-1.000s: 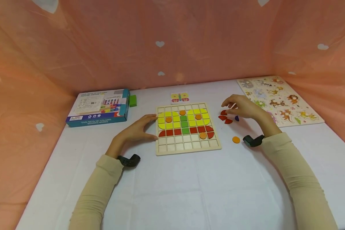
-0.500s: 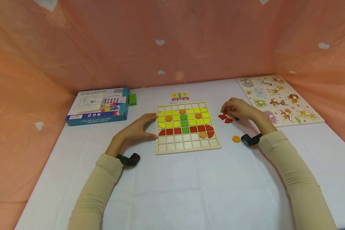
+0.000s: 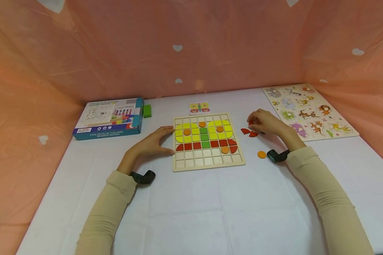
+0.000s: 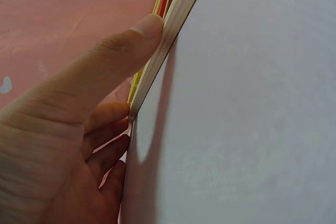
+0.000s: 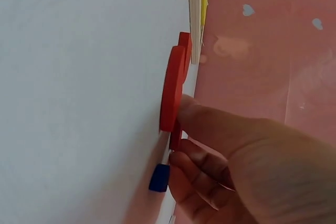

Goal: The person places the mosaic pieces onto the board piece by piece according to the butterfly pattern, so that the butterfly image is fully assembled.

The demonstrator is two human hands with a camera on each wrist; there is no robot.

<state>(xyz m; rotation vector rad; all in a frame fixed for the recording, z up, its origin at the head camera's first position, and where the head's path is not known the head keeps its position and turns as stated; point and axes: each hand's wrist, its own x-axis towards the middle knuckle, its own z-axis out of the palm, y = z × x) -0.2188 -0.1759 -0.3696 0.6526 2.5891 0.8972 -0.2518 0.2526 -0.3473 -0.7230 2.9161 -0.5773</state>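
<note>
A square wooden grid board (image 3: 207, 163) lies on the table, with yellow, red, green and orange tiles forming a butterfly-like pattern. My left hand (image 3: 151, 142) rests at its left edge. In the left wrist view, the thumb (image 4: 149, 27) touches the board's rim (image 4: 170, 35), with the fingers spread along the side. Right of the board, my right hand (image 3: 268, 123) pinches a red quarter-circle tile (image 3: 250, 123) between thumb and fingers. Two more red quarter-circle tiles (image 3: 253, 134) lie just in front. A small blue tile (image 5: 159, 178) sits beside the fingers in the right wrist view.
An orange disc (image 3: 262, 154) lies near the right wrist. Behind the board is a small butterfly pattern card (image 3: 199, 108). A boxed bead set (image 3: 110, 118) and a green block (image 3: 147, 111) stand at back left. An animal puzzle board (image 3: 311, 111) lies at back right.
My right hand has lowered onto the red tiles and its fingers have closed on the rear one. A front red tile has shifted slightly left. The left hand has stayed in place.
</note>
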